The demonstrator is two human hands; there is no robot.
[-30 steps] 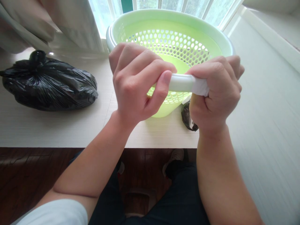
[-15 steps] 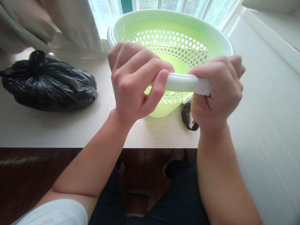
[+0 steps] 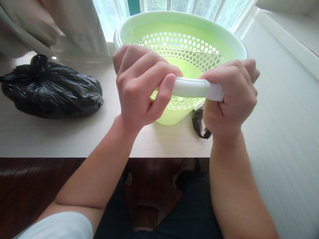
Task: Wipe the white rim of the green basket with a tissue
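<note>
A pale green laundry basket (image 3: 184,114) with a white rim and honeycomb holes stands tilted toward me on the ledge. My left hand (image 3: 139,83) is closed around the near rim, its thumb in front and its fingers over the top. On the same rim, further right, my right hand (image 3: 231,93) is wrapped around a white piece of tissue or thin cloth (image 3: 214,91) that lies against the rim. Most of that piece is hidden by the fingers. Just below my right hand lies a crumpled dark plastic bag (image 3: 199,124), partly covered by it.
A tied, filled black plastic bag (image 3: 54,88) lies on the pale ledge (image 3: 74,139) at left. Behind it hang curtains (image 3: 72,26). A barred window (image 3: 181,5) is behind the basket. A white surface (image 3: 281,109) runs along the right. My legs are below the ledge edge.
My left hand has shifted very slightly left along the rim. The basket has dipped a touch at its far side. My right hand stays almost in place.
</note>
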